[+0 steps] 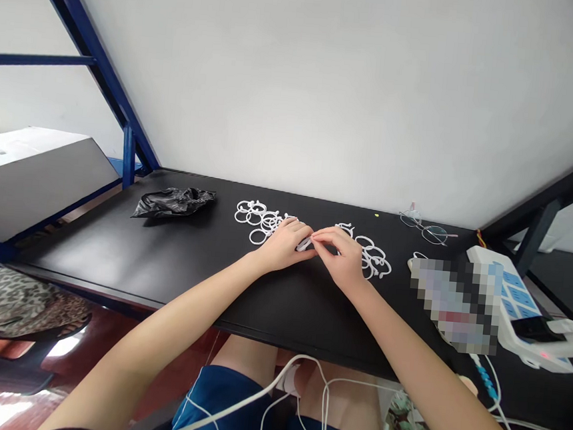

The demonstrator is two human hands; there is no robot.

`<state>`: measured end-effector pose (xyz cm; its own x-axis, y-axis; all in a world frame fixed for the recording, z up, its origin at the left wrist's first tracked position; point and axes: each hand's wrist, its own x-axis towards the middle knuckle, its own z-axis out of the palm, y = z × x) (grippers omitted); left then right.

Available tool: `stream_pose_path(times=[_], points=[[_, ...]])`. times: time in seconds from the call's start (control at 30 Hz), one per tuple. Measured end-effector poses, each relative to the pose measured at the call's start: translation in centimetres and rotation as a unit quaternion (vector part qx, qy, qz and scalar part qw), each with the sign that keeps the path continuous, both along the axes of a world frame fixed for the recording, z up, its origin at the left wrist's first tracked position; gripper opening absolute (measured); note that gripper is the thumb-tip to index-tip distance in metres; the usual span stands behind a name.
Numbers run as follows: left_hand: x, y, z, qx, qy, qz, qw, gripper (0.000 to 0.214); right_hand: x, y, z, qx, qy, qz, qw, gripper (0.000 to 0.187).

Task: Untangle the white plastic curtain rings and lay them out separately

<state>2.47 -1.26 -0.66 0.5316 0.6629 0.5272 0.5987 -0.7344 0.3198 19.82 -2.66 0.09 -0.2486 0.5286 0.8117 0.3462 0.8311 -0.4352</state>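
Note:
My left hand [284, 247] is closed around a white plastic piece [304, 244], which looks like one of the white curtain rings. Opposite it, my right hand [340, 256] pinches the same piece with thumb and fingertips; most of it is hidden by the fingers. Beside my left hand lies a pile of white open curtain rings with small ball ends [255, 217], partly covered by that hand. A second group of such rings [376, 256] lies around and behind my right hand.
A crumpled black plastic bag [174, 202] lies at the left of the black table [112, 253]. To the right are eyeglasses [423, 227], a blurred phone [451, 310] with a cable, and a white power strip [514, 302]. White cables hang across my lap.

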Motion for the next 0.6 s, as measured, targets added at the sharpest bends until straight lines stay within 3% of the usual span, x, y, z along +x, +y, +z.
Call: stream_pose_path(times=[0.43, 0.6], points=[[-0.04, -0.46, 0.57, -0.009, 0.01, 0.026, 1.0, 0.024, -0.09, -0.14, 0.34, -0.003, -0.012, -0.006, 1.0, 0.009], [0.0, -0.42, 0.58, -0.001, 0.012, 0.03, 0.999, 0.026, -0.17, -0.13, 0.12, -0.07, -0.008, -0.004, 0.998, 0.005]])
